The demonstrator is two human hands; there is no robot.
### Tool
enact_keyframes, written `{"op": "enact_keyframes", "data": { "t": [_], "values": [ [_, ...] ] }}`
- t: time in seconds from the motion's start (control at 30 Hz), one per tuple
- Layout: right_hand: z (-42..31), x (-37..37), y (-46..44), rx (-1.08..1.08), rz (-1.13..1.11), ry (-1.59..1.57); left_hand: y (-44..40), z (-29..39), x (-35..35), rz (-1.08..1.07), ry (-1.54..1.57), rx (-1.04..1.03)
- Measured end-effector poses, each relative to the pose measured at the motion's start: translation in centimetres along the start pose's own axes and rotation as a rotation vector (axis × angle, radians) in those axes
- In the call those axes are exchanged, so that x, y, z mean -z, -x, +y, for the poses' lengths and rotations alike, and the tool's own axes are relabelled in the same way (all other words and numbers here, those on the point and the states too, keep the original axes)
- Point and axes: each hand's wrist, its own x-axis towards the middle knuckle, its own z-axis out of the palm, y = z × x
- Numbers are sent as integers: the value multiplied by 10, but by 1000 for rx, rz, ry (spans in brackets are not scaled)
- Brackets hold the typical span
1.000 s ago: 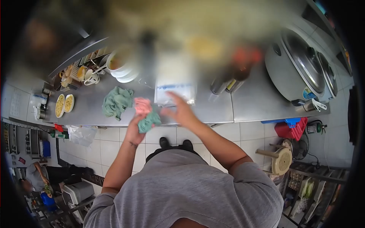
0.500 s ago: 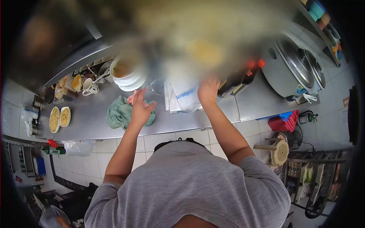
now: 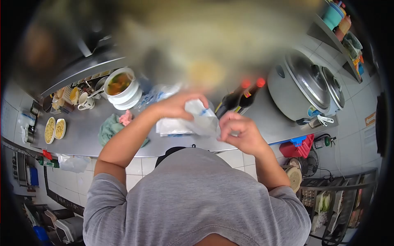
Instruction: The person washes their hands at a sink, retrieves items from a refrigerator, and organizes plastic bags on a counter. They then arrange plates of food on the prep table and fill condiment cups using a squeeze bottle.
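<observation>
A stack of clear plastic bags (image 3: 174, 128) with blue print lies on the steel counter before me. My right hand (image 3: 242, 130) pinches the edge of one plastic bag (image 3: 205, 121), which is raised and slightly blurred. Over the left part of that bag, my left hand (image 3: 177, 106) is curved, with thumb and fingers apart and the bag showing between them. Whether its fingertips touch the bag I cannot tell. Left of the stack sit a green cloth (image 3: 111, 130) and a small pink cloth (image 3: 126, 117).
A soup bowl (image 3: 120, 84) stands on stacked white dishes at the back left. Two dark bottles (image 3: 248, 98) with red caps stand behind my right hand. Large lidded pots (image 3: 287, 90) occupy the right. Two oval dishes of food (image 3: 50, 130) sit far left. Blur hides the top.
My left hand has moved right from the green cloth to the bags. My right hand has come nearer to me and now pinches a lifted bag. The view has shifted slightly.
</observation>
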Motion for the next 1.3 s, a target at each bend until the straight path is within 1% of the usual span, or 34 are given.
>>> {"op": "enact_keyframes", "data": {
  "t": [0.03, 0.07, 0.1, 0.13, 0.17, 0.2, 0.23, 0.27, 0.3, 0.33, 0.37, 0.4, 0.43, 0.5, 0.53, 0.57, 0.6, 0.63, 0.67, 0.7, 0.73, 0.77, 0.8, 0.83, 0.9, 0.93, 0.97, 1.03, 1.07, 1.1, 1.17, 1.2, 1.23, 1.3],
  "values": [
    [-4, 20, 8, -6, -87, -66, -10, 17, -14, -65, 89, -49],
    [-7, 38, 16, -15, -176, -133, -19, 32, -25, -64, 94, -48],
    [-6, 56, 22, -19, -180, -135, -27, 46, -36, -150, 49, -1],
    [-4, 73, 27, -32, -111, -17, -37, 57, -43, -234, 8, 49],
    [-3, 88, 32, -45, -45, 98, -44, 62, -46, -230, 19, 57],
    [-5, 104, 34, -259, 72, 118, -46, 65, -47, -184, -122, 6],
    [5, 119, 39, -265, 58, 108, -48, 67, -49, -138, -266, -42],
    [19, 138, 44, -303, 67, 146, -54, 71, -54, -67, -199, -58],
    [30, 151, 46, -343, 75, 184, -64, 73, -66, -65, -189, -41],
    [34, 158, 47, -286, -10, 130, -77, 76, -82, 91, 147, -49],
    [38, 158, 46, -296, -23, 116, -91, 80, -98, 250, 481, -55],
    [40, 153, 44, -169, -86, 38, -106, 84, -109, 316, 489, -87],
    [42, 153, 44, -40, -143, -38, -111, 85, -110, 318, 494, -73],
    [45, 165, 48, -29, -186, -25, -123, 84, -105, -13, 19, 107],
    [46, 171, 50, -106, -65, 27, -123, 83, -103, -56, -110, 151],
    [48, 176, 51, -181, 59, 80, -121, 85, -103, -55, -113, 154],
    [60, 185, 57, -243, 35, 116, -119, 89, -104, 105, -212, 106],
    [66, 185, 61, -242, 38, 110, -116, 92, -105, 261, -311, 56],
    [71, 185, 65, -324, 33, 103, -114, 90, -106, 294, -382, 22],
    [75, 186, 68, -405, 27, 97, -111, 91, -106, 291, -387, 25],
    [80, 188, 72, -403, 30, 91, -109, 93, -104, 310, -354, 186],
    [84, 191, 77, -415, 59, -65, -105, 94, -101, 328, -320, 347],
    [89, 194, 79, -424, 88, -221, -102, 95, -95, 340, -282, 373],
    [95, 197, 76, -422, 90, -225, -97, 92, -92, 338, -287, 375],
    [110, 203, 64, 93, 78, -360, -88, 81, -93, 326, 280, 520],
    [118, 193, 63, 37, 107, -707, -86, 75, -95, 257, 226, 491],
    [121, 193, 61, 37, 103, -708, -86, 70, -95, 260, 228, 492],
    [129, 196, 51, -420, 17, -1080, -90, 60, -91, 206, 196, 485],
    [143, 200, 48, -545, -119, -904, -93, 53, -93, 411, 352, 316],
    [150, 201, 43, -542, -123, -905, -96, 48, -91, 415, 349, 317],
    [160, 204, 28, -553, -145, -1032, -106, 33, -80, 729, 1006, 133],
    [162, 198, 16, -545, -27, -1111, -113, 15, -81, 744, 1271, 81],
    [169, 195, 5, -553, -33, -1111, -118, -9, -79, 751, 1276, 84],
    [192, 190, -14, -660, 210, -1040, -128, -59, -82, 570, 1641, 119]
  ]
}}
